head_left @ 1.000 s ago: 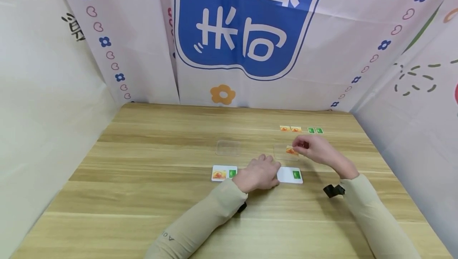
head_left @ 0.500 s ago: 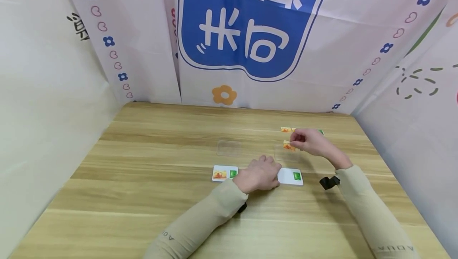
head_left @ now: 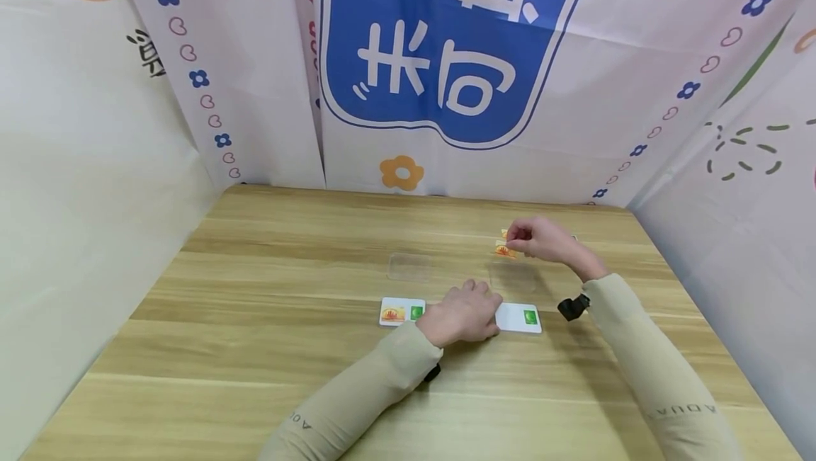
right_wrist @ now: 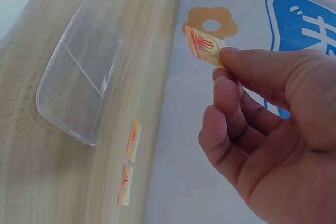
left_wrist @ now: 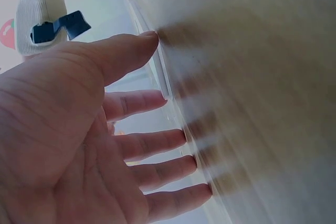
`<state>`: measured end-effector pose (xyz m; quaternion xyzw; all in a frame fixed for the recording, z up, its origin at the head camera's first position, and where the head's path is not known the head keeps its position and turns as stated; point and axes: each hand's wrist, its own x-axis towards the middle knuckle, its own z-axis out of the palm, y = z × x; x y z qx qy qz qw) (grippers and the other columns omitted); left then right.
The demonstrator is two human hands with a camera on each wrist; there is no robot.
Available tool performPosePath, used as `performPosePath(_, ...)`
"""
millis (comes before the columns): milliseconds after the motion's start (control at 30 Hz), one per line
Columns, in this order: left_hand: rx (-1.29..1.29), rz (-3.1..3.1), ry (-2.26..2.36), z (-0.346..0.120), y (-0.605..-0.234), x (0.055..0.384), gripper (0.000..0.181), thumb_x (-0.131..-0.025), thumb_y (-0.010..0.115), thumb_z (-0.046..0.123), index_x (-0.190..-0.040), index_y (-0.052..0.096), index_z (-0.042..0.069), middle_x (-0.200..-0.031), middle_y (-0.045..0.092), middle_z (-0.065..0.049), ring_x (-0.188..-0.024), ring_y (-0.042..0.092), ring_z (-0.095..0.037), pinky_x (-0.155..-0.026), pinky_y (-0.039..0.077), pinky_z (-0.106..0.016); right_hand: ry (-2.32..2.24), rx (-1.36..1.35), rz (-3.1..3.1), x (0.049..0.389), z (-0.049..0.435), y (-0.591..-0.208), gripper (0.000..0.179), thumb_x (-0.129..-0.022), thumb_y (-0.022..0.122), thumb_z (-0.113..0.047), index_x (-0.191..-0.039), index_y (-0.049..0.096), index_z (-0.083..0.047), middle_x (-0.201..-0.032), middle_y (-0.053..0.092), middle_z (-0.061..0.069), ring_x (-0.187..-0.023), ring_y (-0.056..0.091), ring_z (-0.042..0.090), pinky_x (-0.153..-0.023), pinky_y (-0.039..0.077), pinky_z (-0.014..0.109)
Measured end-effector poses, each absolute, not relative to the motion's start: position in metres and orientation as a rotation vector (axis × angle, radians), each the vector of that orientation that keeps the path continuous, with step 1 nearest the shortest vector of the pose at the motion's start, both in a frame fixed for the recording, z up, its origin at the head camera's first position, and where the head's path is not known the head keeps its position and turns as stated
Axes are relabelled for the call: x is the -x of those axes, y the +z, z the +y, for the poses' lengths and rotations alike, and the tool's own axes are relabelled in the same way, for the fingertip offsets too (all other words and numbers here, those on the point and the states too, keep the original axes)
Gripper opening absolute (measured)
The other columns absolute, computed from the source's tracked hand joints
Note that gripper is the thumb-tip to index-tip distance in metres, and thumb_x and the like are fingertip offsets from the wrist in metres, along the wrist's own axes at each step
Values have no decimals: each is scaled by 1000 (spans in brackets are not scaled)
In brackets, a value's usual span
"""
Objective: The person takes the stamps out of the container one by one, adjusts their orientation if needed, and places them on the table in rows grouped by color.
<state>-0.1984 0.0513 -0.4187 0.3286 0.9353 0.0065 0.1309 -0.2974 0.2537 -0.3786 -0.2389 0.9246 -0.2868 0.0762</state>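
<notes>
My right hand [head_left: 547,240] pinches a small orange-and-yellow sticker [right_wrist: 205,46] between thumb and index finger, raised over the far right part of the table. The sticker's printed face shows in the right wrist view. My left hand [head_left: 468,312] rests with straight fingers at the left end of a white flat case [head_left: 510,316], which bears a green sticker [head_left: 530,317] on its right side. In the left wrist view the thumb and index fingertip touch the case's edge, and the other fingertips rest on the table.
A second white case [head_left: 404,303], bearing orange and green stickers, lies left of my left hand. Behind the cases lie two clear plastic covers, a left one [head_left: 409,267] and a right one [head_left: 513,277]. Two orange stickers [right_wrist: 134,140] lie farther back. Printed cloth walls enclose the table.
My right hand has lifted the orange sticker off the right clear cover and moved it back and slightly left toward the other stickers. The left hand has stayed in place.
</notes>
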Motion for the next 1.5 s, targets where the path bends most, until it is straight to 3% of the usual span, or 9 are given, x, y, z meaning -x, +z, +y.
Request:
performPosePath(267,-960,2715,23,51,-420,199,44,-96,57,47,-133,54,23,-131,54,-1,-120,49,-20,-92,50,-38,-875,654,2720,313,254,-385,6,-93,66,-12,-93,66,-5,-82,66,14,-66,59,22,-56,49,26)
performPosePath(500,-965,2715,33,51,-420,199,41,-96,57,47,-130,55,23,-129,54,-1,-118,49,-20,-91,50,-38,-825,637,2728,323,252,-389,7,-93,66,-13,-93,66,-6,-83,67,13,-66,59,18,-59,50,27)
performPosePath(733,-963,2717,31,51,-419,198,39,-96,58,46,-127,56,23,-127,55,0,-115,49,-19,-90,50,-37,-810,614,2717,329,250,-392,8,-94,65,-14,-94,67,-6,-86,68,14,-71,61,22,-62,51,29)
performPosePath(1233,-974,2747,-30,53,-421,199,41,-96,56,49,-129,56,24,-128,55,-1,-116,51,-19,-89,51,-38,-838,600,2705,350,248,-398,10,-94,65,-14,-92,68,-5,-83,69,16,-69,63,28,-58,51,30)
performPosePath(1500,-968,2745,-35,53,-422,199,40,-96,57,49,-127,57,24,-125,56,0,-113,51,-19,-88,51,-37,-818,564,2693,357,244,-400,12,-94,65,-15,-93,69,-4,-81,68,13,-66,60,24,-57,50,30)
